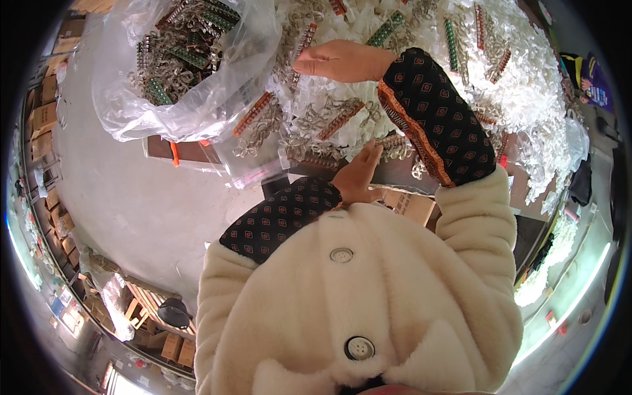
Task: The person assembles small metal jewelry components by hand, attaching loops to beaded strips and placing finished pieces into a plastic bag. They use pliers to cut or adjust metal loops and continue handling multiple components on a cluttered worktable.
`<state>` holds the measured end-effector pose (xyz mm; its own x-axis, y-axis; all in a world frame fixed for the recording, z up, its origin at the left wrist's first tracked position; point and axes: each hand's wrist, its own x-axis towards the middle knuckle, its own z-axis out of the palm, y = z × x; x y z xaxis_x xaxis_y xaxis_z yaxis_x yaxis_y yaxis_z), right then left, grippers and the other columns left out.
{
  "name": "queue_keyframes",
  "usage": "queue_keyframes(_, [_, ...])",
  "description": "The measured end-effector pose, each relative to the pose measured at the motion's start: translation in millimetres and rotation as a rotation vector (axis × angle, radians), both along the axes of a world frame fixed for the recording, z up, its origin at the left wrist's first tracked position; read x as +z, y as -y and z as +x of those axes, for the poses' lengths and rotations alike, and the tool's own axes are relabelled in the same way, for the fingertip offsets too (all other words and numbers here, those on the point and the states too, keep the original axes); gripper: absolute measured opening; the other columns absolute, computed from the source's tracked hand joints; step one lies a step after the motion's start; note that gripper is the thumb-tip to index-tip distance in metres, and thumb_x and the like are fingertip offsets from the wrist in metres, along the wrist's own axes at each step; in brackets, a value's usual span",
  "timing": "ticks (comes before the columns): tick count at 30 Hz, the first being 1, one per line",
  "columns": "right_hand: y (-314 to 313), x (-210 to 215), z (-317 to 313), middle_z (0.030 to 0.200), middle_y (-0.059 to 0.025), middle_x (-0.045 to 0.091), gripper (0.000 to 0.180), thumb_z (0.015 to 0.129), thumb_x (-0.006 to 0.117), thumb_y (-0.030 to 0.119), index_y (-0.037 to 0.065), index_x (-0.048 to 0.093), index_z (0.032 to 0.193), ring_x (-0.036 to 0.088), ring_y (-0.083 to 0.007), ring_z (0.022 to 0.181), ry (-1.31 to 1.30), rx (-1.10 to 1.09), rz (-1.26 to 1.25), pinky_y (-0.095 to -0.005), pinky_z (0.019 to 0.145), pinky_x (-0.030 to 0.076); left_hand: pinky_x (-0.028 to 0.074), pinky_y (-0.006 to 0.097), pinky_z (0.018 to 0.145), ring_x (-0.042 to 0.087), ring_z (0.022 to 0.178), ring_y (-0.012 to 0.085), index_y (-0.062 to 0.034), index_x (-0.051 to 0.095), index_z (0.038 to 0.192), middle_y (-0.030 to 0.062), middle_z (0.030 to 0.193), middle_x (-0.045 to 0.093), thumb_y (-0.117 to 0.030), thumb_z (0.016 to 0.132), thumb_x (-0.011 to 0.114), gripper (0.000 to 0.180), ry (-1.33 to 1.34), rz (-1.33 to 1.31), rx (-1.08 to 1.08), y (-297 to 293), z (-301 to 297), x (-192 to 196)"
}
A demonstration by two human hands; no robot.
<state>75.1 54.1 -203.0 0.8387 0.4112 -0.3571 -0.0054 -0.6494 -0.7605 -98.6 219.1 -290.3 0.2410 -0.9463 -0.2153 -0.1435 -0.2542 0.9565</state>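
Observation:
My right hand [345, 60] reaches leftward over the pile, its fingers closed round a red toothed strip with metal chain links [304, 43]. The fingers partly cover that strip. Close to my body, my left hand [359, 172] is held at the table's near edge, fingers stretched out and thumb apart, with nothing visible in it. Beside its fingertips lies another bunch of metal links [394, 141]. Between my hands, a red strip with links [341, 121] rests on small clear plastic pieces [375, 125]. Several red and green strips lie about, including a green one [451, 45].
A large clear plastic bag [115, 122] stands open at the upper left, holding many link bunches [174, 62]. White translucent pieces [526, 85] heap up at the right. The brown table edge [187, 150] runs below the bag. A cardboard box [409, 205] sits under the table.

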Motion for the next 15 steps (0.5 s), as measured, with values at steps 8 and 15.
queue_keyframes(8, [-3,-3,-12,0.108,-0.0168,0.067,0.071,0.094,0.042,0.066,0.002,0.064,0.117,0.064,-0.0298,0.101,0.056,-0.065,0.008,-0.0397,0.091,0.047,0.037,0.041,0.109,0.03,0.137,0.047,0.0005,0.009,0.151,0.0284,0.155,0.008,-0.038,0.079,0.073,0.103,0.052,0.068,-0.114,-23,-11,5])
queue_keyframes(15, [-6,30,-24,0.123,-0.0134,0.064,0.048,0.1,0.049,0.045,0.007,0.059,0.127,0.061,-0.0254,0.113,0.033,-0.049,-0.051,-0.0363,0.096,0.047,0.052,0.035,0.073,0.065,0.079,0.0281,-0.0004,0.066,0.103,0.0144,0.087,0.066,-0.017,0.083,0.07,0.025,-0.065,-0.059,0.052,-51,26,37])
